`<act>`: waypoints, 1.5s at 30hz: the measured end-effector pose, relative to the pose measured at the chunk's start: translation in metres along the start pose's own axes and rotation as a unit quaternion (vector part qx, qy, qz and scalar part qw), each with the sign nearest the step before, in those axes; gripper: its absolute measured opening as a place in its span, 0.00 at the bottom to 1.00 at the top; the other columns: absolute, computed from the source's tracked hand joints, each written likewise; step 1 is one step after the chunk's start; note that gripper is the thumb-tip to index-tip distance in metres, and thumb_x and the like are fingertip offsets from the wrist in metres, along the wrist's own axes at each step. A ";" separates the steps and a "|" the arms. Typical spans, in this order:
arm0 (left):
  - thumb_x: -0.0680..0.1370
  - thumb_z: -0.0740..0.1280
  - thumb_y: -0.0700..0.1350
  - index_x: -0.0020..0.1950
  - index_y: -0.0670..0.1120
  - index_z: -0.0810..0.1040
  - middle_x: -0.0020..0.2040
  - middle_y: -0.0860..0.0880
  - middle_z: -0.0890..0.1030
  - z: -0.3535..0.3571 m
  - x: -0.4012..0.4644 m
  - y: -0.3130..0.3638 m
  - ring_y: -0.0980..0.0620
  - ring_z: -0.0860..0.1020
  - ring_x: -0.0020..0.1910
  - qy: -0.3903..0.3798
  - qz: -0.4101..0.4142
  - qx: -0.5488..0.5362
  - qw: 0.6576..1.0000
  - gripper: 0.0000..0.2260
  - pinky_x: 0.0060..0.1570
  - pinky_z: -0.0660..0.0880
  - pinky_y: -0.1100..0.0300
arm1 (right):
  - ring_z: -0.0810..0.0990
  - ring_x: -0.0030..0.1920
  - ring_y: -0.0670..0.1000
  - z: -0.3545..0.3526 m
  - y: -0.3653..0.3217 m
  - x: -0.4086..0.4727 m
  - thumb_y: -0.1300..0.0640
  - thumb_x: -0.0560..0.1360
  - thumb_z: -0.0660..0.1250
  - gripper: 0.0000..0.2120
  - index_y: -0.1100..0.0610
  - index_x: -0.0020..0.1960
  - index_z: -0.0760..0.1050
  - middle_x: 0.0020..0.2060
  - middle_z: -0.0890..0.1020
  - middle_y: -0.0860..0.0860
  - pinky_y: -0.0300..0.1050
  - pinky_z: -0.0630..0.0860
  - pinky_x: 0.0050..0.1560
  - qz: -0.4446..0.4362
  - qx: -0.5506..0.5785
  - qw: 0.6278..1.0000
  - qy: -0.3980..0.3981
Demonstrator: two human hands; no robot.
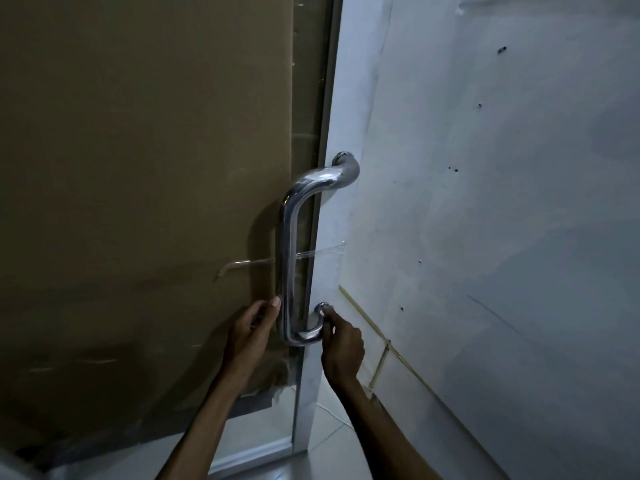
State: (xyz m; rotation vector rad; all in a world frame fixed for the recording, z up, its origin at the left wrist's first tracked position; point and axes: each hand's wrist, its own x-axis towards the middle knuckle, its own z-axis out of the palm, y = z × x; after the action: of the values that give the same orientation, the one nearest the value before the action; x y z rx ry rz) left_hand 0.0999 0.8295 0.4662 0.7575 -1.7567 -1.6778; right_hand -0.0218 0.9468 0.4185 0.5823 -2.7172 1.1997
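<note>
1. At the doorway, a tall glass door faced with brown cardboard stands beside a pale grey wall.
2. A curved chrome pull handle sits upright near the door's right edge, with both ends seated.
3. I'd judge the work on its bottom fixing to be under way, while the top end is untouched.
4. The left hand lies against the cardboard just left of the bar, its fingers fairly straight, apparently steadying.
5. The right hand is curled, thumb and forefinger pinching the handle's lower foot. Whether it is tightening or loosening I cannot tell.
6. A strip of clear tape crosses behind the bar.
</note>
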 end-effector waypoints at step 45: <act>0.81 0.68 0.56 0.50 0.48 0.84 0.46 0.50 0.86 -0.004 -0.003 -0.006 0.59 0.81 0.46 0.011 -0.030 0.040 0.999 0.12 0.49 0.75 0.60 | 0.84 0.50 0.55 -0.015 -0.027 -0.019 0.61 0.80 0.69 0.13 0.51 0.63 0.83 0.52 0.85 0.50 0.44 0.83 0.34 0.391 0.432 0.804 0.116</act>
State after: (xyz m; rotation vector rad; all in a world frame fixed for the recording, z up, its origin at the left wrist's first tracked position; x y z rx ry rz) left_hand 0.1053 0.8285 0.4606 0.8692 -1.8124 -1.6390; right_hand 0.0050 0.9471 0.4421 -0.7228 -2.0587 2.4996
